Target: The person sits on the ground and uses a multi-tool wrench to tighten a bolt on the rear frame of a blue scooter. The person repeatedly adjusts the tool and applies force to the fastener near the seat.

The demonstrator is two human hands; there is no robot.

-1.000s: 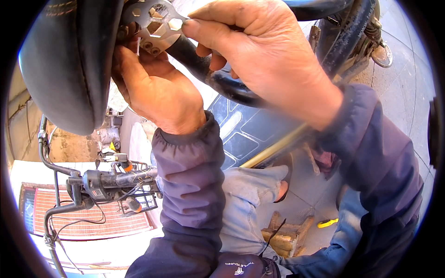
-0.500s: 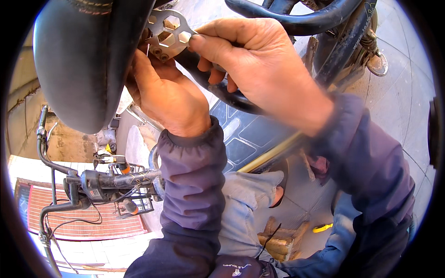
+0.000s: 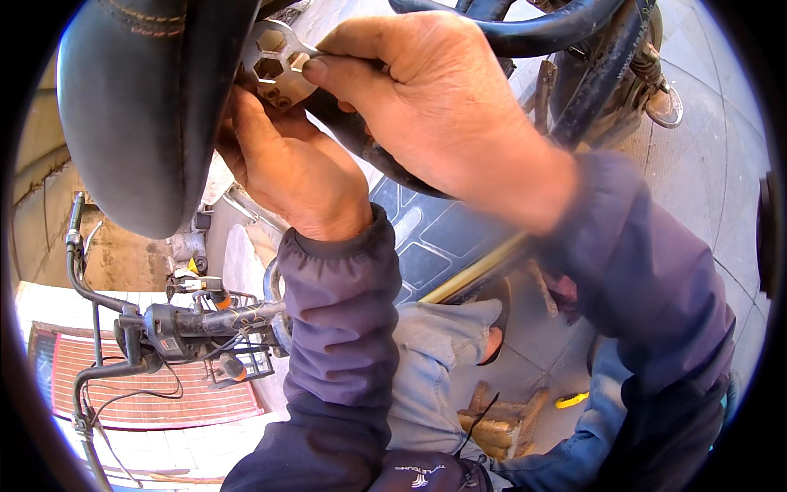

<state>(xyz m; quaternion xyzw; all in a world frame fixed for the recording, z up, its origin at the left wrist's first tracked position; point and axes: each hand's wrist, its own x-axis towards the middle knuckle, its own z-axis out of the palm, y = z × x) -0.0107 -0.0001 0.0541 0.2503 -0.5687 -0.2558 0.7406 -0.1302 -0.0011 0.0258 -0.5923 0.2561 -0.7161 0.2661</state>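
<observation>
A flat silver multi-hole wrench (image 3: pixel 285 54) with hexagonal cut-outs is pinched between the thumb and forefinger of my right hand (image 3: pixel 447 102). It lies against the underside edge of a padded black seat (image 3: pixel 123 123). Just below the wrench, my left hand (image 3: pixel 303 176) reaches up under the seat. Its thumb points up and the fingers curl in behind, where what they grip is hidden. Two small round bolt heads (image 3: pixel 277 98) show between the wrench and my left thumb.
Thick black frame tubes (image 3: pixel 566 37) cross at the top right. Beneath my hands is a dark ribbed floor panel (image 3: pixel 426 246) with a yellowish edge. Handlebars (image 3: pixel 176 328) with cables stand at the left. A wooden stool (image 3: pixel 500 426) and a yellow-handled brush (image 3: pixel 571 400) are on the tiled ground.
My right hand has moved a little left and up with the wrench, which has turned slightly and slid nearer the seat. My left hand has barely moved.
</observation>
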